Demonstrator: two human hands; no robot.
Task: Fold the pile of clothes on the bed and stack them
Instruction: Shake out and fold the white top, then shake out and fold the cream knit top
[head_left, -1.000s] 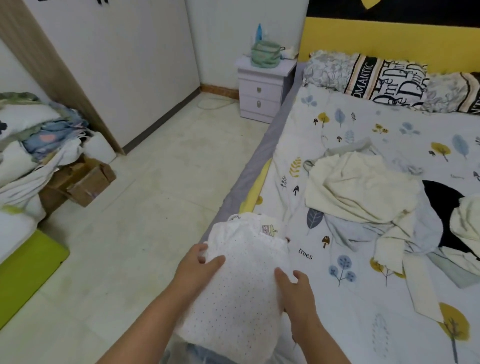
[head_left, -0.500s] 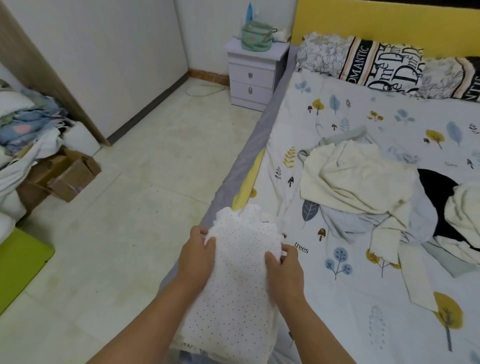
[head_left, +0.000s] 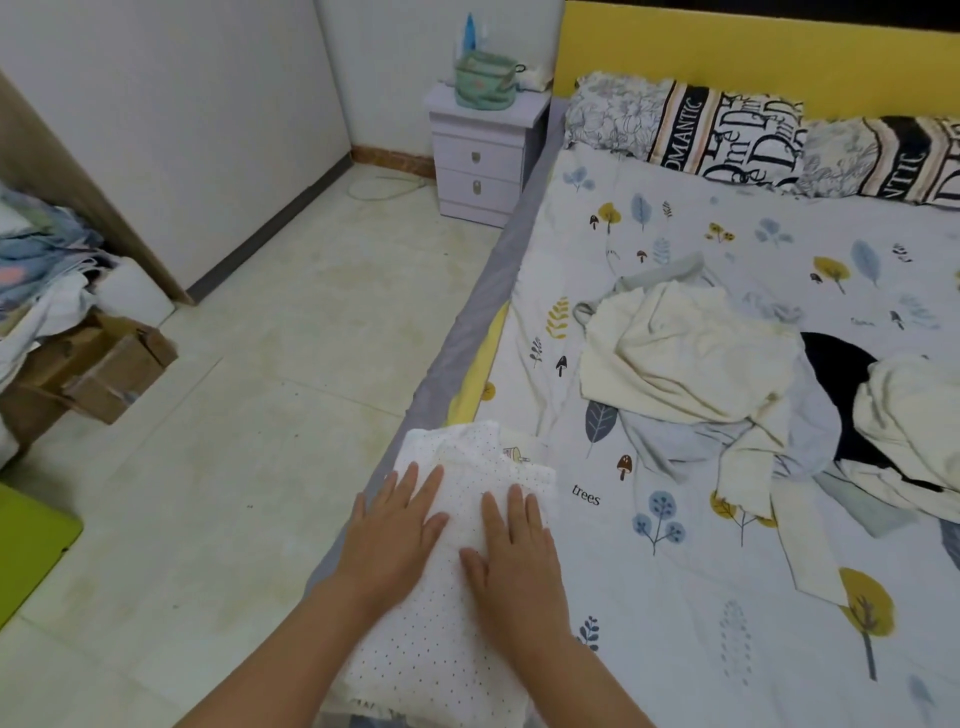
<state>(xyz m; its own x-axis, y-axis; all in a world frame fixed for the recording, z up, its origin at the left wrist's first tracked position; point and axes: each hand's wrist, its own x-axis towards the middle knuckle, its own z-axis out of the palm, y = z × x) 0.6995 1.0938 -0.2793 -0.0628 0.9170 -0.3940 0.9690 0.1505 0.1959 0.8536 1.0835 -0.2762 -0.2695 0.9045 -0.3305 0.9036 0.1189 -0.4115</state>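
Hands (head_left: 452, 540) flat on dotted garment (head_left: 441, 649)

Dotted white garment (head_left: 441, 634): soft matt cloth. Bedsheet (head_left: 675, 597): smooth printed cotton. Floor (head_left: 249, 415): glossy tile.

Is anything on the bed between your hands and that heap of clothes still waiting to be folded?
Nothing visible: only bare printed sheet lies between the right hand, pressing the dotted white garment beside the left hand, and the unfolded heap.
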